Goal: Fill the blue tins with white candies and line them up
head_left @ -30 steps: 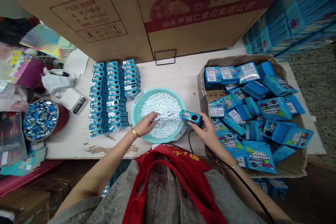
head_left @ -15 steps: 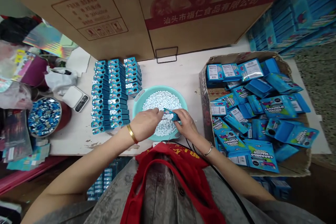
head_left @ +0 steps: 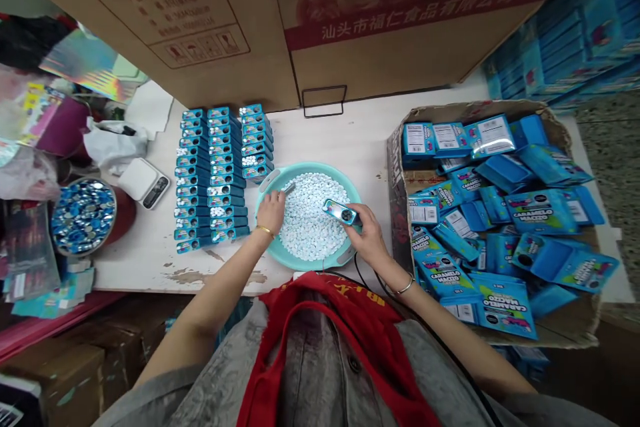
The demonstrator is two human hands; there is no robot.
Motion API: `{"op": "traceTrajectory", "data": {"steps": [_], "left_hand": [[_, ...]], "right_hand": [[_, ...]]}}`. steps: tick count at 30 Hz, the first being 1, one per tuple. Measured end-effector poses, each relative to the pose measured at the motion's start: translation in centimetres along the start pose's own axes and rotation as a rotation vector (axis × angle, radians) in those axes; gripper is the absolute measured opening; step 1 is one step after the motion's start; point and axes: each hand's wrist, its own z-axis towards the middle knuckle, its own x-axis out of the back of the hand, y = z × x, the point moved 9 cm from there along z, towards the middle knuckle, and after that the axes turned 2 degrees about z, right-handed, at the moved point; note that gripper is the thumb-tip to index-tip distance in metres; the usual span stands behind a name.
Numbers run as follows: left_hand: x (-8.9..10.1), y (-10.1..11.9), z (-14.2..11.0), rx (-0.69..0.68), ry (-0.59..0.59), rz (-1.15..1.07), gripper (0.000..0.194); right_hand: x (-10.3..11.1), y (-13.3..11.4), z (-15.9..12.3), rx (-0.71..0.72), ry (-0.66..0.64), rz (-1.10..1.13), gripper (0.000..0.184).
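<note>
A turquoise basin (head_left: pixel 265 243) of small white candies (head_left: pixel 313 227) stands on the table in front of me. Over its left side, my left hand (head_left: pixel 271 213) is closed on a small metal scoop (head_left: pixel 290 188), mostly hidden by the fingers. My right hand (head_left: pixel 367 232) grips a blue candy box (head_left: pixel 340 211) above the basin's right half. The box is tilted, with a dark round opening at its end near my fingers. To the left stand rows of similar blue boxes (head_left: pixel 225 180), several with white candies showing at their openings.
A cardboard carton (head_left: pixel 397 213) on the right holds many blue boxes and packs. Behind the basin rise a large cardboard box (head_left: pixel 370 67) and a wire stand (head_left: pixel 324 113). On the left are a white scale (head_left: pixel 143 180) and a red tub of blue wrapped pieces (head_left: pixel 125 210).
My left hand went to the box, covering part of it with the scoop, then moved back to the basin's left side. My right hand kept the box, which has shifted over the candies.
</note>
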Motion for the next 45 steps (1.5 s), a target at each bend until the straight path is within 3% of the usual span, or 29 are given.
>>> {"op": "traceTrajectory", "data": {"steps": [3, 6, 12, 17, 21, 25, 28, 32, 37, 42, 45], "left_hand": [[-4.2, 1.7, 0.6, -0.053, -0.017, -0.111, 0.043], [-6.4, 3.7, -0.4, -0.124, -0.053, -0.196, 0.044], [-8.3, 7.1, -2.5, -0.264, -0.13, -0.365, 0.05], [-8.3, 8.9, -3.3, -0.358, -0.177, -0.53, 0.05], [-6.0, 7.5, -4.3, -0.418, -0.177, -0.655, 0.046], [-1.0, 5.1, -6.1, -0.495, -0.155, -0.767, 0.041], [3.4, 4.2, -7.1, -0.545, -0.132, -0.707, 0.037], [8.1, 5.2, -7.5, -0.602, -0.134, -0.496, 0.033], [10.1, 8.2, -7.5, -0.516, -0.226, -0.09, 0.035], [12.7, 11.0, -9.0, -0.448, -0.121, 0.111, 0.042], [13.1, 10.0, -8.6, -0.429, -0.062, 0.093, 0.036]], "right_hand": [[0.4, 0.5, 0.0, -0.04, 0.028, 0.033, 0.03], [0.9, 0.8, 0.1, -0.086, 0.065, 0.053, 0.03], [1.7, 1.5, 0.5, -0.169, 0.113, 0.117, 0.034], [2.2, 1.5, 0.6, -0.191, 0.122, 0.139, 0.036], [2.6, 0.9, 0.4, -0.166, 0.137, 0.12, 0.034], [2.7, 0.1, 0.6, -0.065, 0.139, 0.026, 0.029], [1.7, -0.6, 0.8, 0.034, 0.072, -0.062, 0.031], [-0.4, -1.7, 0.9, 0.162, -0.034, -0.163, 0.045], [-2.4, -2.5, 0.3, 0.254, -0.091, -0.225, 0.049], [-3.1, -2.0, 0.0, 0.24, -0.105, -0.188, 0.048], [-2.6, -1.6, 0.1, 0.21, -0.081, -0.172, 0.048]]}}
